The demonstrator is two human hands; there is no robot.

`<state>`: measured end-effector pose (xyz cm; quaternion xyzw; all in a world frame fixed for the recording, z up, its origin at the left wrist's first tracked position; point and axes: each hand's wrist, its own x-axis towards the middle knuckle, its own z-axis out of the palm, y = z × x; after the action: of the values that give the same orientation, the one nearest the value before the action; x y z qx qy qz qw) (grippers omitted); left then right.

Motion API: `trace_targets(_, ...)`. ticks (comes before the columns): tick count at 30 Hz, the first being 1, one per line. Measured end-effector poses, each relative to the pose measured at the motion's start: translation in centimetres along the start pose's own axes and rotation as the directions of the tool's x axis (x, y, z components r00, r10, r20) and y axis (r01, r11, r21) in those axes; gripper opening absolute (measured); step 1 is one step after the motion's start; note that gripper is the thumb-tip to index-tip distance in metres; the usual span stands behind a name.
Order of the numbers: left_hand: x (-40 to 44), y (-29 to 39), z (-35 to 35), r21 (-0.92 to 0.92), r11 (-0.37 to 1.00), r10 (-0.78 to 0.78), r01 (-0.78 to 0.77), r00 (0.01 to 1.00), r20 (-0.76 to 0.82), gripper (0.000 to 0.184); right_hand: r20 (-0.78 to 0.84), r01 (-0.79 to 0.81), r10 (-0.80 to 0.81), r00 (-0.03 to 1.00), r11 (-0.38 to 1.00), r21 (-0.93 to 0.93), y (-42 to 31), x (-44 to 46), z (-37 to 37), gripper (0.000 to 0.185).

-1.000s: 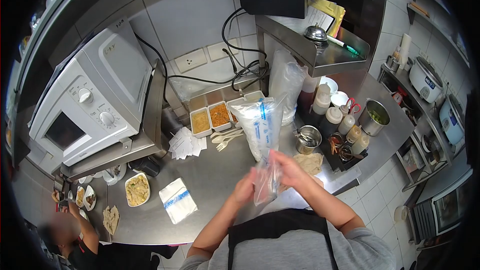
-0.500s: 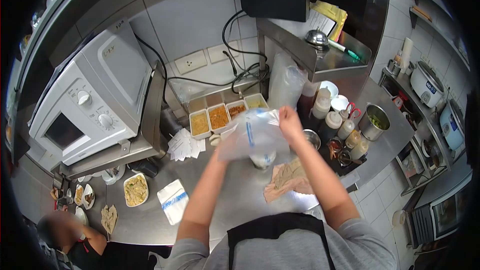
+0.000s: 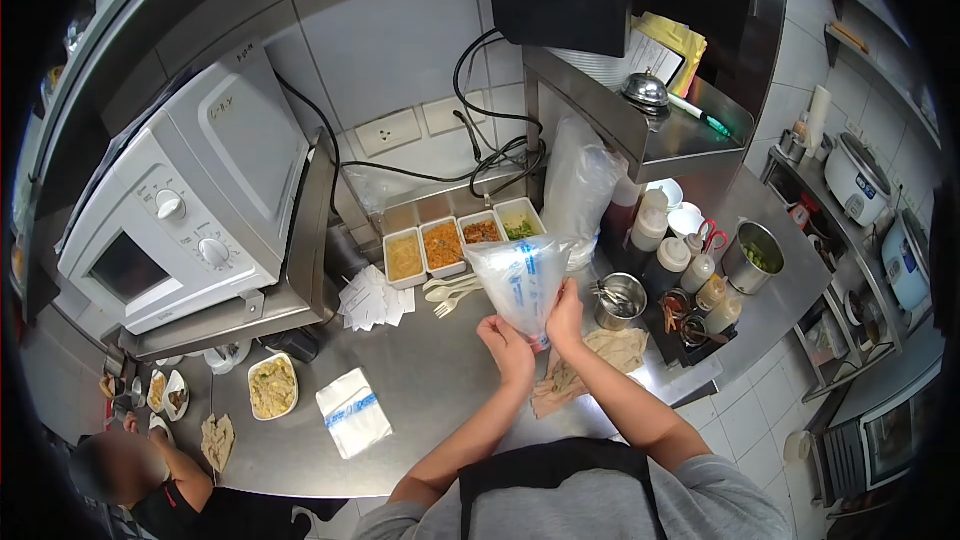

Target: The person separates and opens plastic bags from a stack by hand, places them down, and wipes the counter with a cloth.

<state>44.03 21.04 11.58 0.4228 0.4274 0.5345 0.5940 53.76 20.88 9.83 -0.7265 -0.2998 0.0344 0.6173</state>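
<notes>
A clear plastic bag point(image 3: 522, 280) with blue print stands upright between my hands, its wide mouth pointing away from me and its narrow end near my fingers. My left hand point(image 3: 507, 348) is closed at the lower left of the bag, fingertips pinched together on it. Higher on the other side, my right hand point(image 3: 566, 318) is closed on the bag's lower right edge. Something reddish shows at the bag's bottom; I cannot make out what it is. Beneath my right wrist lies a crumpled tan cloth point(image 3: 600, 362). Wooden-looking forks and spoons point(image 3: 452, 292) lie left of the bag.
White tubs of food point(image 3: 440, 246) line the back wall. Sauce bottles point(image 3: 672, 258), a metal cup point(image 3: 620, 302) and a steel pot point(image 3: 752, 258) stand right. Left are a folded white packet point(image 3: 354, 414), a bowl of food point(image 3: 273, 386), a microwave point(image 3: 190, 210) and another person point(image 3: 170, 500).
The bag was spread wide and blurred in both raised hands. Now it hangs together as a narrow cone, and both hands have come down and closer together at its lower end.
</notes>
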Motion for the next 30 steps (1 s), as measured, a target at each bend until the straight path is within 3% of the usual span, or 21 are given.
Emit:
trace_targets(2,1.7,-3.1,-1.0,0.202,0.930,0.308,-0.308,0.951,0.029,0.019,-0.006,0.036,-0.036,0.999,0.999,0.012,0.4,0.0,0.1,0.009)
trace_targets(5,1.3,-2.3,-1.5,0.154,0.983,0.088,-0.096,0.994,0.060,0.019,-0.008,0.009,-0.008,1.000,0.999,0.050,0.2,-0.2,0.1,0.008)
trace_targets(8,4.7,-6.2,-2.9,0.303,0.936,0.133,-0.181,0.976,0.170,0.021,0.040,-0.022,0.027,0.999,0.992,-0.123,4.0,-0.9,0.3,0.010)
trace_targets(11,6.3,-6.4,-4.6,0.359,0.909,0.190,-0.213,0.977,0.099,0.025,-0.023,-0.051,0.048,0.999,0.993,-0.103,4.2,-0.1,-0.9,0.017)
trace_targets(14,8.4,0.9,-3.5,0.217,0.940,0.245,-0.263,0.964,0.109,0.033,-0.071,0.012,0.017,0.997,0.918,0.396,0.6,3.8,-2.1,0.033)
trace_targets(16,8.5,6.8,-0.8,0.044,0.924,0.365,-0.380,0.909,0.200,0.049,-0.074,0.037,0.005,0.997,0.830,0.557,-5.9,4.9,-3.0,0.042)
trace_targets(17,8.4,8.2,0.4,-0.088,0.930,0.367,-0.356,0.906,0.213,0.053,-0.079,0.052,-0.002,0.997,0.773,0.632,-8.5,4.9,-2.5,0.047)
trace_targets(19,8.4,9.5,3.0,-0.347,0.895,0.376,-0.279,0.892,0.251,0.062,-0.046,0.017,0.013,0.999,0.807,0.591,-9.8,4.2,-1.1,0.053)
trace_targets(20,8.3,8.7,3.4,-0.369,0.901,0.352,-0.229,0.882,0.314,0.067,0.066,-0.113,0.092,0.994,0.825,0.553,-7.5,3.7,0.0,0.054)
trace_targets(21,7.7,7.3,3.0,-0.308,0.911,0.377,-0.275,0.859,0.347,0.066,0.017,-0.100,0.106,0.994,0.863,0.495,-6.1,2.5,0.7,0.054)
trace_targets(22,6.8,6.2,3.0,-0.284,0.910,0.375,-0.301,0.890,0.260,0.062,-0.033,-0.093,0.119,0.992,0.897,0.433,-4.7,1.5,1.5,0.056)
trace_targets(24,6.9,1.5,1.1,-0.057,0.895,0.439,-0.442,0.854,0.281,0.061,-0.081,-0.042,0.060,0.995,0.977,0.207,-1.8,-0.8,2.0,0.052)
trace_targets(25,6.9,-0.9,0.2,0.055,0.861,0.470,-0.505,0.834,0.290,0.061,-0.045,-0.008,0.018,0.999,0.974,0.225,0.0,-1.8,2.3,0.047)
trace_targets(27,7.1,-2.9,-1.0,-0.020,0.868,0.465,-0.496,0.798,0.384,0.065,0.020,0.005,-0.010,1.000,0.963,0.268,-1.5,-3.2,1.0,0.039)
trace_targets(28,7.0,-3.4,-1.1,-0.041,0.858,0.477,-0.512,0.764,0.434,0.069,-0.027,0.062,-0.056,0.998,0.950,0.307,-1.8,-3.0,1.0,0.039)
trace_targets(30,5.3,-2.8,-0.1,-0.157,0.766,0.619,-0.624,0.649,0.442,0.073,-0.048,0.142,-0.134,0.990,0.930,0.340,-1.2,-2.6,1.6,0.041)
